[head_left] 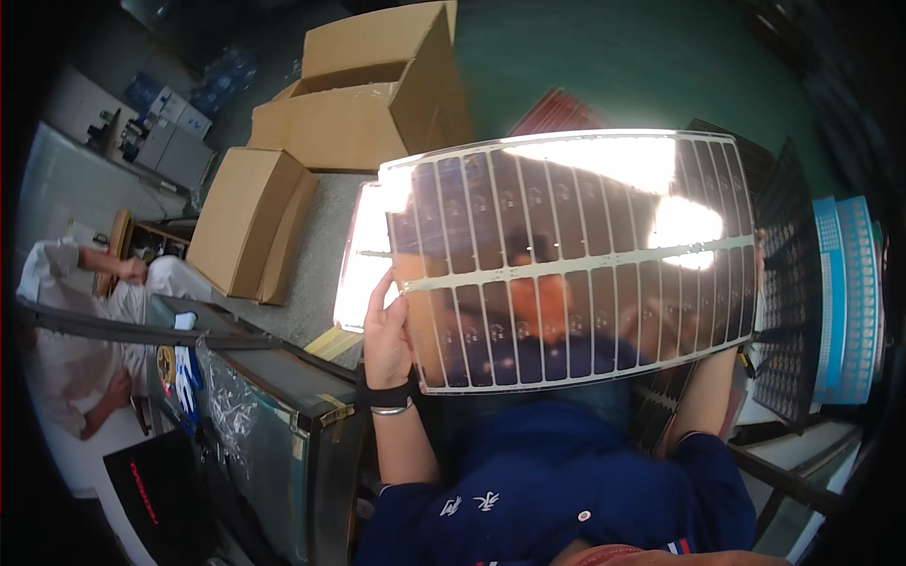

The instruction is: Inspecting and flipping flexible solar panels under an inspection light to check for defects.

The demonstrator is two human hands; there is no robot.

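Note:
A large glossy panel sheet [557, 283] with dark narrow strips and pale dividing lines is held up before me, with bright reflections on it. My left hand [387, 340] grips its left edge, fingertips up along the border, with a black band and a metal bracelet at the wrist. At the right edge, a small part of my right hand [761, 253] shows; most of it is behind the sheet. My right forearm comes up beneath the lower right corner. Beyond the left edge lies another bright, reflective sheet [361, 255].
Two cardboard boxes [330, 118] [250, 222] stand far left. A co-worker in pale clothing [90, 321] sits at left, near a metal cabinet [274, 443] with plastic wrap. Right of me stand a dark perforated sheet [791, 302] and blue sheets [849, 302]. A reddish stack [559, 111] lies beyond.

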